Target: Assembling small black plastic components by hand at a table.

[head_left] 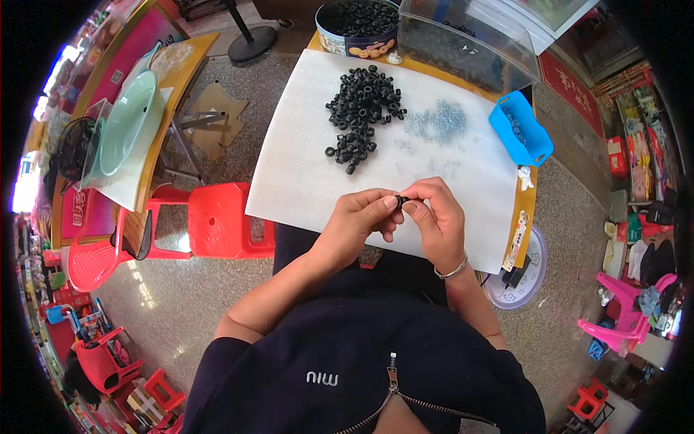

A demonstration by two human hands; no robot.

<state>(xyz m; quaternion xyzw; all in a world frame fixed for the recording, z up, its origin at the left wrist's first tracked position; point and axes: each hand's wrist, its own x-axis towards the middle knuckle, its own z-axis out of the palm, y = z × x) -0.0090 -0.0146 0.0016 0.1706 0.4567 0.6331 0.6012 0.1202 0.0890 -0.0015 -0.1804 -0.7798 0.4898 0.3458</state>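
Between the fingertips of both my hands is a small black ring-shaped part (400,202), partly covered by the fingers. My left hand (359,218) pinches it from the left, thumb on top. From the right, my right hand (438,220) pinches at it too; whether a smaller piece sits in those fingers is hidden. Both hands are over the near edge of a white sheet (296,145) on the table. Beyond them lies a heap of similar black parts (363,101). To its right is a scatter of tiny clear bluish pieces (442,121).
A blue plastic basket (520,130) with tiny pieces stands at the table's right edge. At the back are a round tin (358,29) of black parts and a clear bin (466,47). A red stool (224,217) stands left; a green basin (131,123) rests on another table.
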